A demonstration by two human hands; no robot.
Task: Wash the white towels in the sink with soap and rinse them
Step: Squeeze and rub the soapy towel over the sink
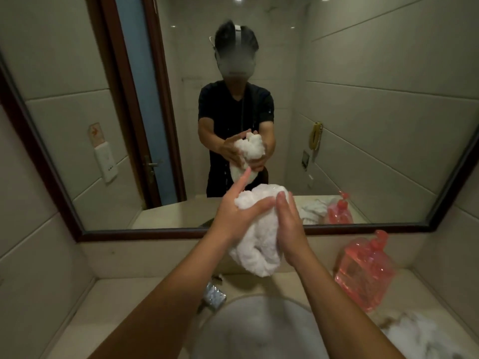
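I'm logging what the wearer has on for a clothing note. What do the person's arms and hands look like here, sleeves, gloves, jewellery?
Both forearms are bare up to the frame edge; no sleeves reach them. The left hand and right hand wear no gloves, and no rings, watch or bracelet show. The mirror reflection shows a black short-sleeved V-neck shirt ending above the elbows, with a thin cable hanging down the chest.
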